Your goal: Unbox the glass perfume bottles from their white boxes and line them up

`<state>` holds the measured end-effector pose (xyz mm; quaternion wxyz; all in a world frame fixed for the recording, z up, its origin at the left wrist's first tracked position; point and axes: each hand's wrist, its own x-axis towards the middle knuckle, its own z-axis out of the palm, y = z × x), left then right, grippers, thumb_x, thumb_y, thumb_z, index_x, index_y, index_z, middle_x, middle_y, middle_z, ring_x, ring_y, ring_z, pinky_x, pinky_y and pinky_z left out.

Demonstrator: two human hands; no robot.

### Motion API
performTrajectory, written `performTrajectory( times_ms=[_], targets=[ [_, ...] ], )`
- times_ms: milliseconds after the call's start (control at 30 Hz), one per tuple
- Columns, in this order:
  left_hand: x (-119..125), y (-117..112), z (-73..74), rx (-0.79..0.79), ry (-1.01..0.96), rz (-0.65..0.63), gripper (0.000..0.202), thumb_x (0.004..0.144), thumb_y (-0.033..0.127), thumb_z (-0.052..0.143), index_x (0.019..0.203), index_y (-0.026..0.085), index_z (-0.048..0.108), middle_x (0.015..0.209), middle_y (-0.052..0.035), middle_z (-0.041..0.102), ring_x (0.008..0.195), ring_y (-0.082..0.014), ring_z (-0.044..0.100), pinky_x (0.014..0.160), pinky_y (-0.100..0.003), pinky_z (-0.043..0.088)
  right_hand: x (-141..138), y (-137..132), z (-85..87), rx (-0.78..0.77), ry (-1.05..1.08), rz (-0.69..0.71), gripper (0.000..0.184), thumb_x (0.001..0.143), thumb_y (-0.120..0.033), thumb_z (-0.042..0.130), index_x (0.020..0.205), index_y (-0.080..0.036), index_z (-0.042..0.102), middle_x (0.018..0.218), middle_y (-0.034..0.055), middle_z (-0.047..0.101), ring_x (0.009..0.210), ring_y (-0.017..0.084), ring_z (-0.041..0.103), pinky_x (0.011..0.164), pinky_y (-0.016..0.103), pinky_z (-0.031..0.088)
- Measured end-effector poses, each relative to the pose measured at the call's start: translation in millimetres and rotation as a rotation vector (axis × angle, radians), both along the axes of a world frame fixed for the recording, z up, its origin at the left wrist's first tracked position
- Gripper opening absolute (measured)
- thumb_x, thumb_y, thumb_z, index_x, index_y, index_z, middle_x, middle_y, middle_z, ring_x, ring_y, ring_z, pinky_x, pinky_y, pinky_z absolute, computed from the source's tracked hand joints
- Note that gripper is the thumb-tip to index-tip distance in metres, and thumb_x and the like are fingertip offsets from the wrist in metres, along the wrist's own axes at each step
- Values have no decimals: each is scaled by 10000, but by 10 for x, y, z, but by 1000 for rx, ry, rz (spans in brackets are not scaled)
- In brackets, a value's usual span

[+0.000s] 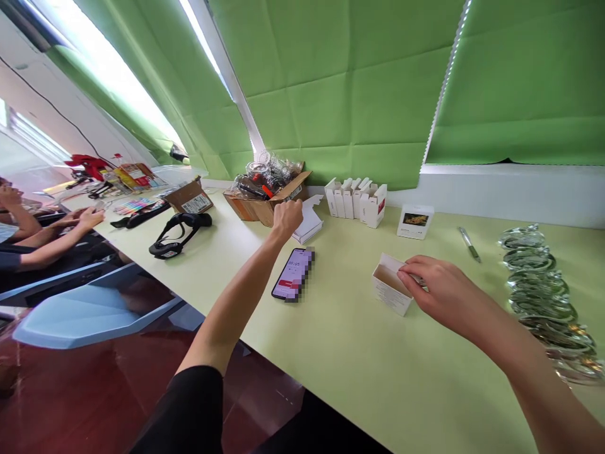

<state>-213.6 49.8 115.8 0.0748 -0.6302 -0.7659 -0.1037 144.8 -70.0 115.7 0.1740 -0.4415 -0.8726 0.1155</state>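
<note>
My right hand (432, 284) pinches the rim of a small white open-topped box (394, 299), which stands on the table with its brown inside showing. My left hand (288, 217) reaches far out with curled fingers, in front of a cardboard box (246, 208) filled with plastic-wrapped items. Beside that hand lies a white open carton (309, 224); whether the fingers touch it I cannot tell. What they hold, if anything, is hidden. A phone (290, 274) with a timer on its screen lies between my arms. Several upright white boxes (350, 198) stand in a row at the back.
A white box with a picture (414, 222) and a pen (469, 244) lie toward the right. Several clear-wrapped coiled items (539, 284) line the right side. A black headset (177, 236) sits at the left, and other people's hands (87, 217) are beyond it.
</note>
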Motion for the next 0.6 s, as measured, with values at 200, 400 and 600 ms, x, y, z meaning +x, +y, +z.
performTrajectory(
  times_ms=[200,400,600],
  targets=[
    [289,-442,255,343,27,97,361,992,311,350,1146,179,649,1036,-139,719,1001,-296,663,859,-410,479,-15,-18,46,-55,14,-7,425,1014,-285,342,778,-185,682,879,91,681,731,198,631,660,342,423],
    [625,-998,171,617,-665,-142,244,892,368,565,992,183,688,790,-17,717,561,-135,636,567,-257,517,31,-39,101,-112,19,-4,405,1009,-266,357,781,-187,683,854,79,671,715,186,622,643,322,401],
    [993,-1452,-24,522,-1172,-289,259,840,403,679,946,168,655,648,14,688,468,-142,651,461,-270,575,97,-58,160,-155,80,-5,276,942,-203,451,838,-192,707,852,84,698,746,204,646,653,301,434]
  ],
)
